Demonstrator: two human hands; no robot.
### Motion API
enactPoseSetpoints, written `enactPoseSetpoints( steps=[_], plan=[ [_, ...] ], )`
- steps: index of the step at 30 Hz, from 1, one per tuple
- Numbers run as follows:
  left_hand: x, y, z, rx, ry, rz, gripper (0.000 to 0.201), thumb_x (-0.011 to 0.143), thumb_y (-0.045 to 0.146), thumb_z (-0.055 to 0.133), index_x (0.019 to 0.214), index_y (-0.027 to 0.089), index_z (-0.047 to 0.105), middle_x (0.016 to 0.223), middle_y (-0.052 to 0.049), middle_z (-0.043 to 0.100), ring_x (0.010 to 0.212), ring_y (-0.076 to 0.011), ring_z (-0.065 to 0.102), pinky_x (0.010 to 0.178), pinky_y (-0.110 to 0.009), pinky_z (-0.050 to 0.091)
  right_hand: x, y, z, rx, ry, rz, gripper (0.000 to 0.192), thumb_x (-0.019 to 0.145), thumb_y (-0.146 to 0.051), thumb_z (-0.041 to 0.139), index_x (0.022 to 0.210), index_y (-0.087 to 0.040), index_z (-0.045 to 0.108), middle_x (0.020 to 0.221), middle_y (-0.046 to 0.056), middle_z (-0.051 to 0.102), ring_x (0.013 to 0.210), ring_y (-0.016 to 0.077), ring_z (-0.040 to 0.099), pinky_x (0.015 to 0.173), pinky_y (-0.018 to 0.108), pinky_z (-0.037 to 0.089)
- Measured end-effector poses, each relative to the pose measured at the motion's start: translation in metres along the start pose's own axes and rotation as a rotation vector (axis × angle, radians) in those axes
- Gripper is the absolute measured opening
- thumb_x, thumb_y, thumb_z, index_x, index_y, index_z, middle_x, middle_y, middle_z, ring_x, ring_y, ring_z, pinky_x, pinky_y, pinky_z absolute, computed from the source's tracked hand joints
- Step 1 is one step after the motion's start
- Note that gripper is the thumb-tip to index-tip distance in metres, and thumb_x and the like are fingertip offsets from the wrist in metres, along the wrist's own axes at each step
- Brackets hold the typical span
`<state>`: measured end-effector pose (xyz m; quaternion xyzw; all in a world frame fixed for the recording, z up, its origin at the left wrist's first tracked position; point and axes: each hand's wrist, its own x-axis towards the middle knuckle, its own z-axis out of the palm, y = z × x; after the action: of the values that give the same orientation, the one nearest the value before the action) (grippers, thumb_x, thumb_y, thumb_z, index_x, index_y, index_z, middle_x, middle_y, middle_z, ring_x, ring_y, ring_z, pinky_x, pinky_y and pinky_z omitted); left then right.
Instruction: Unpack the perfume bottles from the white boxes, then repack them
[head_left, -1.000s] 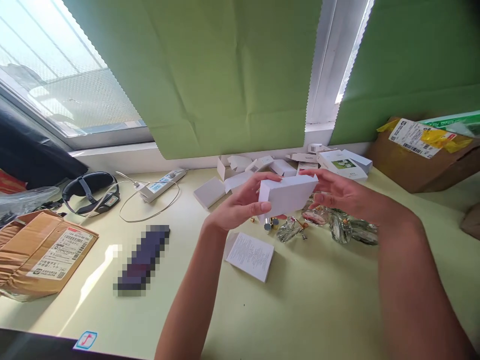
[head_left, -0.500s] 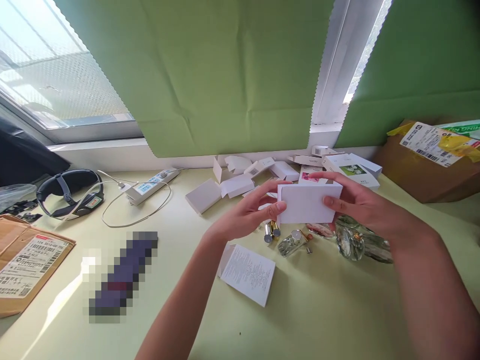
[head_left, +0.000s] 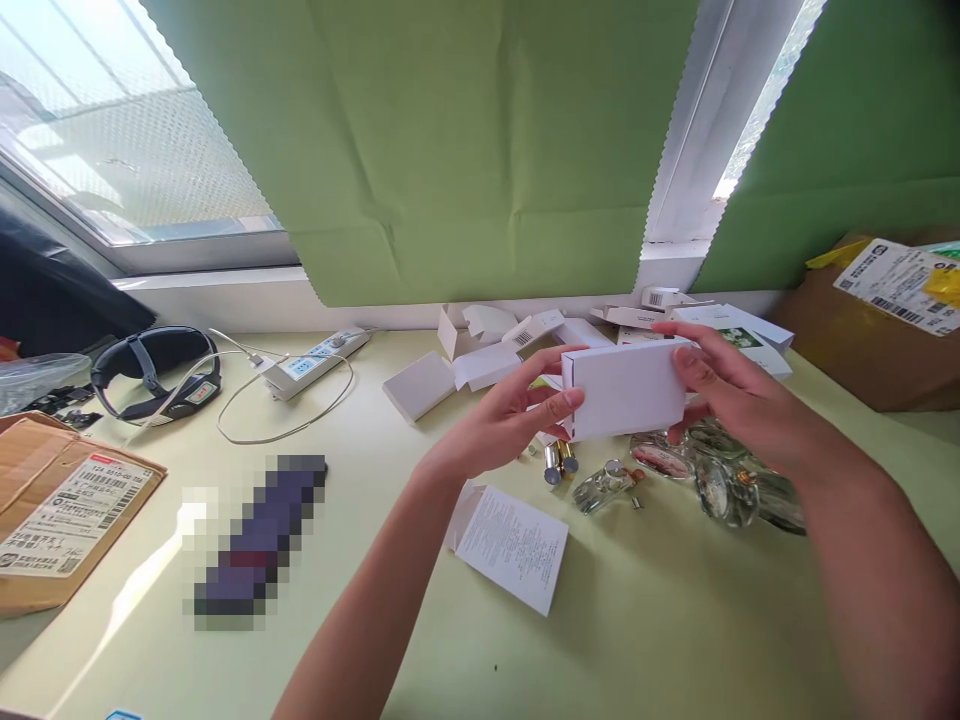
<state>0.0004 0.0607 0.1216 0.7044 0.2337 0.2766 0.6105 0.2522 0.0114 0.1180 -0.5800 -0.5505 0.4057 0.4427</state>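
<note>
A plain white box is held up above the table between both hands. My left hand grips its left end, thumb on the face turned to me. At the other end my right hand holds the upper right corner with its thumb on the same face. Under the box lie a glass bottle with a silver top and a pair of shiny metal caps. More glass bottles lie below my right hand. A white printed leaflet or flat box rests in front of them.
Several white cartons are scattered along the window sill. A power strip with a cable, a black headset strap, a brown parcel and a blurred dark object occupy the left. A large cardboard box stands at right.
The white box has been turned slightly, so its left side edge now shows. My right thumb sits higher on it. The whole view has shifted a little to the left.
</note>
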Motion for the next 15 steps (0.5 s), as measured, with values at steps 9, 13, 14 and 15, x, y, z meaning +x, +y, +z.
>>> enactPoseSetpoints(
  steps=[9, 13, 14, 15],
  plan=[
    [-0.006, 0.001, -0.002, -0.001, 0.037, -0.028, 0.048, 0.09, 0.043, 0.06, 0.136, 0.031, 0.049, 0.116, -0.008, 0.059, 0.094, -0.0185, 0.061, 0.08, -0.034, 0.057, -0.008, -0.017, 0.01, 0.032, -0.089, 0.066, 0.05, 0.088, -0.067, 0.044, 0.135, -0.05, 0.043, 0.11, 0.001, 0.058, 0.069, 0.0193, 0.061, 0.049, 0.034, 0.061],
    [-0.006, 0.001, -0.001, -0.03, 0.023, -0.036, 0.048, 0.089, 0.042, 0.063, 0.133, 0.028, 0.05, 0.108, -0.007, 0.061, 0.093, -0.0185, 0.061, 0.078, -0.034, 0.056, -0.01, -0.02, 0.011, -0.006, -0.155, 0.143, 0.054, 0.087, -0.071, 0.037, 0.138, -0.052, 0.038, 0.134, 0.0, 0.052, 0.069, 0.0201, 0.066, 0.063, 0.039, 0.063],
    [-0.005, 0.0, -0.001, -0.038, 0.021, -0.034, 0.048, 0.088, 0.041, 0.063, 0.133, 0.027, 0.05, 0.11, -0.008, 0.061, 0.095, -0.0187, 0.06, 0.078, -0.034, 0.056, -0.009, -0.018, 0.011, -0.008, -0.155, 0.133, 0.054, 0.087, -0.071, 0.037, 0.138, -0.053, 0.038, 0.139, -0.001, 0.05, 0.076, 0.0222, 0.067, 0.066, 0.039, 0.063],
    [-0.005, 0.001, -0.001, -0.045, 0.02, -0.03, 0.049, 0.088, 0.04, 0.064, 0.133, 0.027, 0.049, 0.112, -0.008, 0.06, 0.098, -0.0191, 0.059, 0.078, -0.034, 0.056, -0.008, -0.015, 0.011, -0.012, -0.147, 0.111, 0.054, 0.087, -0.072, 0.036, 0.137, -0.053, 0.039, 0.142, -0.002, 0.047, 0.083, 0.0242, 0.067, 0.067, 0.038, 0.063]
  ],
)
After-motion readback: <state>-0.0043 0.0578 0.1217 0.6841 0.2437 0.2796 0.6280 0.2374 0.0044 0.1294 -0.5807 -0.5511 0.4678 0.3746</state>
